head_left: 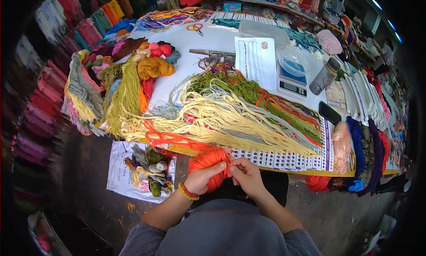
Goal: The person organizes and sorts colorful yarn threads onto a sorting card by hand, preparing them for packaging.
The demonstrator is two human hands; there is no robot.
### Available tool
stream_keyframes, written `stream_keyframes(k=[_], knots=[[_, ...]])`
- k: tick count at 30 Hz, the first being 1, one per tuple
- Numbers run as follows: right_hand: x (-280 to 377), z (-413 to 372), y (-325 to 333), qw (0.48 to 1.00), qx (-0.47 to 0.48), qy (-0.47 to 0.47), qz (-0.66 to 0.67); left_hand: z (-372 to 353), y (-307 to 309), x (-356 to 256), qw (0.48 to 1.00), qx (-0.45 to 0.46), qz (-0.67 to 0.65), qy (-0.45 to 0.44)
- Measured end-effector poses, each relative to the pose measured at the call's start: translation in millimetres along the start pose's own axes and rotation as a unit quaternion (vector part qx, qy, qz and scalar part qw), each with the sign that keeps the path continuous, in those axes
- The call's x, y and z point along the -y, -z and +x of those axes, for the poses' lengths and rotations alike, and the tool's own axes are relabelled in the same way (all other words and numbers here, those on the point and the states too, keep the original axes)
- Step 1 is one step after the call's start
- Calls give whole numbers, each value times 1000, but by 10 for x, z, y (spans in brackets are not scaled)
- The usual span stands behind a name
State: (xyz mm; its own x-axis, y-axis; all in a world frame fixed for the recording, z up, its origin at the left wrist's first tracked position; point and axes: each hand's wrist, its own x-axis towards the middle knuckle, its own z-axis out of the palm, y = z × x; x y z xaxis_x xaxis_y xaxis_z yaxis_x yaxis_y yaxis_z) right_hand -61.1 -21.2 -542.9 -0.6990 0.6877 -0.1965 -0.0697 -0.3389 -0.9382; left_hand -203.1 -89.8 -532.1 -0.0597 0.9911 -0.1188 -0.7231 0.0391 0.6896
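Observation:
A thick bundle of orange-red yarn (207, 163) is held in front of my body at the table's near edge. My left hand (202, 178) grips it from the left, thumb lying over the strands. At its right side, the fingers of my right hand (246, 174) are pinched together on strands of the same yarn. Loose orange strands (171, 140) run from the bundle up onto the table. Just beyond lies a wide spread of pale yellow yarn (217, 118), with green yarn (239, 88) behind it.
Yarn skeins (117, 94) are heaped on the left. Behind the spread are a paper sheet (256, 63), a digital scale (293, 88), a plastic bowl (293, 61) and orange-handled scissors (195, 29). A phone (330, 112) and jar (324, 76) lie right. A white bag (116, 176) is on the floor.

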Motion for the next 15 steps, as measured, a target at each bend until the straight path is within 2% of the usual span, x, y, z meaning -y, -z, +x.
stream_keyframes(k=[3, 5, 15], knots=[[-15, 6, 28, 1000, 18, -20, -13, 2, -10, 36, 997, -55, 50, -22], [-65, 8, 50, 998, 23, -9, -58, 11, -1, 41, 997, -58, 41, -17], [-32, -18, 69, 999, 30, -15, -15, 42, -51, 26, 994, -107, 19, 5]])
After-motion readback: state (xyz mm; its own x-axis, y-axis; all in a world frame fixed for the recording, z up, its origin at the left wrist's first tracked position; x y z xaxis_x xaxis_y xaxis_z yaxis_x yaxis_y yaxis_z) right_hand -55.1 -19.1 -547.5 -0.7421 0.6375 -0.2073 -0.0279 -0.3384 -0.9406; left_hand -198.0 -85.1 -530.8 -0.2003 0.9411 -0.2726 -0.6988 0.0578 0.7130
